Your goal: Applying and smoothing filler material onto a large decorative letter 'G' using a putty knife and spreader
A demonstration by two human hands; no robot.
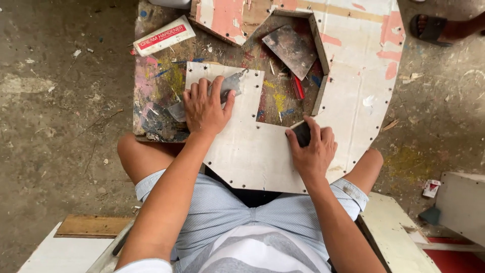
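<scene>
A white cut-out panel [252, 151] with small holes along its edges lies across my lap and a paint-stained board [156, 96]. My left hand [204, 108] presses flat on the panel's upper left part, over a grey metal scraper [230, 83] whose blade pokes out past the fingers. My right hand [313, 149] is closed on a small dark block [302, 132] at the panel's inner edge. A second scraper [292, 49] with a dirty blade rests on the stained board beyond it.
A white and red tube [164, 36] lies at the board's far left corner. A red pen-like stick [298, 87] lies by the scraper. Another person's sandalled foot [434, 28] stands top right. White boards [462, 207] sit to my right on the concrete floor.
</scene>
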